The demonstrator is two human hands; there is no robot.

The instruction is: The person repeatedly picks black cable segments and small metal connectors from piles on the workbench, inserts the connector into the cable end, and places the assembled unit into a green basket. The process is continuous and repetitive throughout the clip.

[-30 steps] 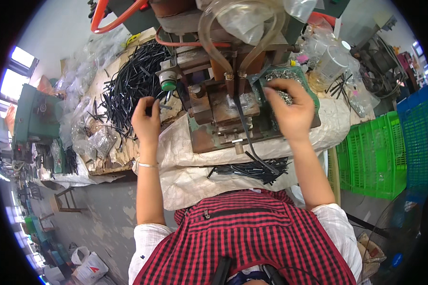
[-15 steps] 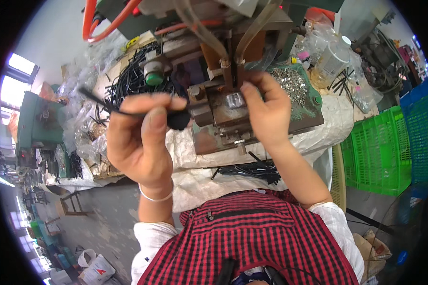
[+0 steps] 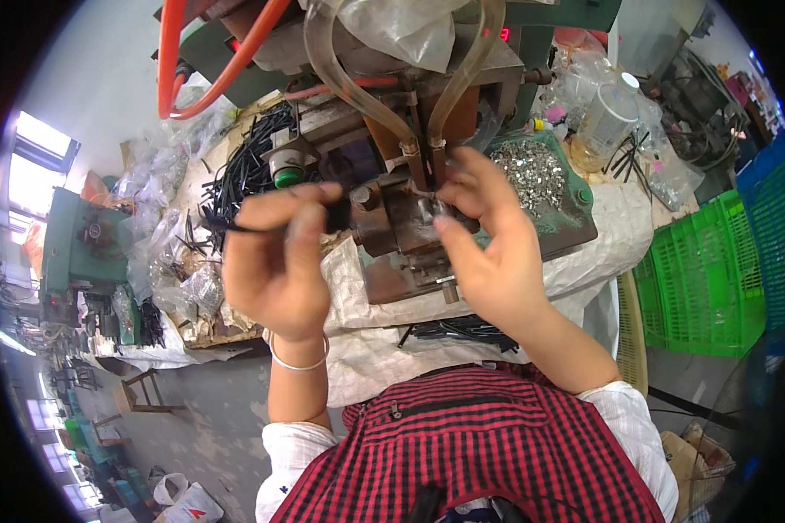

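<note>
Since half a second ago, your left hand (image 3: 279,261) has swung inward, bringing its black cable (image 3: 235,228) closer to the press (image 3: 401,218). That hand pinches the cable between thumb and fingers, plug end toward the fixture. Your right hand (image 3: 488,253) grips a small metal piece (image 3: 427,209) at the die, fingers curled around it, just under the clear hoses (image 3: 340,87). Fingertips this close to the tooling could be caught if the press cycles. Both wrists hover raised above the table (image 3: 619,227), palms turned inward.
</note>
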